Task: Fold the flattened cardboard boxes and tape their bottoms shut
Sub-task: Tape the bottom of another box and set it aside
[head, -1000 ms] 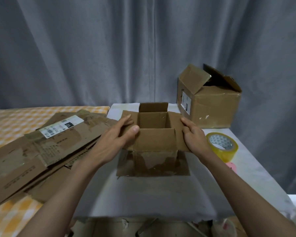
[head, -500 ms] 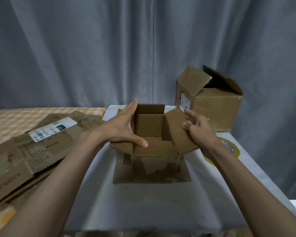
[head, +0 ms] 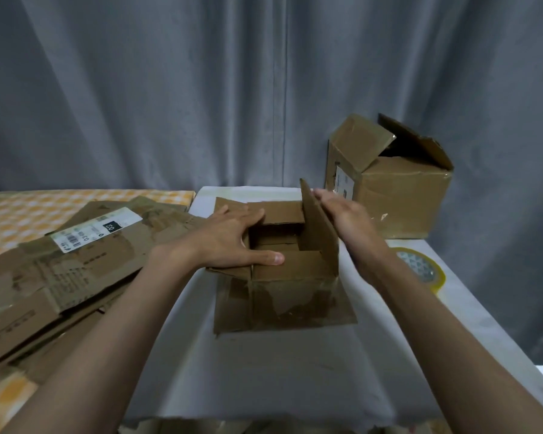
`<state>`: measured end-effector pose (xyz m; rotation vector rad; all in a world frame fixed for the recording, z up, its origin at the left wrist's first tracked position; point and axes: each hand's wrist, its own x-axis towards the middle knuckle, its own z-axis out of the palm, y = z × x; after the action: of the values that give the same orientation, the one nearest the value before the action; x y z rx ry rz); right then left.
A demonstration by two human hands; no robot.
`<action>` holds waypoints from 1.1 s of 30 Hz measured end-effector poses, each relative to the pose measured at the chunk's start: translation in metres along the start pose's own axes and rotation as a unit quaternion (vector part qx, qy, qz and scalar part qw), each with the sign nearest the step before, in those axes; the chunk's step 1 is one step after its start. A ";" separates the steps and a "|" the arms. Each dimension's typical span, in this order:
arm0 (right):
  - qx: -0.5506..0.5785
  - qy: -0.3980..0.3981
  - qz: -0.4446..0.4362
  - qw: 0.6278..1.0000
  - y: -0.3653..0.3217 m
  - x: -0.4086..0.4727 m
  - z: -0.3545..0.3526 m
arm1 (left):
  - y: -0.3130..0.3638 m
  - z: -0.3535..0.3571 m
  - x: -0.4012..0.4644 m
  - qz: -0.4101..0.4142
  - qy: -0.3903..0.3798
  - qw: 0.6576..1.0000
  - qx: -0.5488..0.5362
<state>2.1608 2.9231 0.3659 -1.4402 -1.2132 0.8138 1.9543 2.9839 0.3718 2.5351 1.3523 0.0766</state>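
Note:
A small brown cardboard box stands on the white table, its upper flaps partly folded in. My left hand lies flat across the left flap, thumb stretched onto the near flap. My right hand presses with straight fingers against the outside of the right flap, which stands nearly upright. A roll of clear yellowish tape lies on the table to the right, partly behind my right forearm.
A stack of flattened cardboard boxes lies on the orange-checked surface at left. A larger assembled box with loose top flaps stands at the back right. A grey curtain hangs behind the table.
My left hand has pushed the left flap down flat over the box. My right hand has swung the right flap up from leaning outward to nearly upright.

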 end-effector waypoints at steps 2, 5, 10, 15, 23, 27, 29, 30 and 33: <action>-0.156 -0.015 -0.051 0.986 0.009 -0.002 0.016 | -0.002 0.000 0.001 0.005 0.016 1.000 -0.016; -0.314 -0.040 -0.079 0.945 0.023 -0.001 0.032 | -0.009 -0.004 0.000 0.017 0.042 0.998 -0.036; -0.350 -0.056 -0.077 0.932 0.026 0.001 0.030 | -0.018 -0.015 0.003 -0.050 0.190 0.954 -0.226; -0.349 -0.048 -0.084 0.932 0.028 0.001 0.032 | -0.009 0.001 0.009 0.021 0.184 0.944 -0.274; -0.385 -0.046 -0.054 0.920 0.025 -0.001 0.035 | 0.007 0.030 0.020 0.072 0.072 0.989 -0.111; -0.385 -0.042 -0.029 0.922 0.020 -0.007 0.037 | 0.004 0.030 0.024 0.073 0.063 0.991 -0.087; -0.380 -0.043 -0.024 0.924 0.018 -0.010 0.037 | 0.003 0.027 0.026 0.074 0.063 0.992 -0.085; -0.379 -0.044 -0.019 0.924 0.017 -0.012 0.037 | 0.003 0.026 0.028 0.074 0.062 0.992 -0.082; -0.386 -0.043 -0.020 0.921 0.016 -0.021 0.039 | -0.003 0.018 0.034 0.065 0.026 0.992 -0.104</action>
<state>2.1237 2.9148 0.3388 -2.0024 -1.7346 0.3646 1.9747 3.0099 0.3506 2.4575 1.1299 0.2947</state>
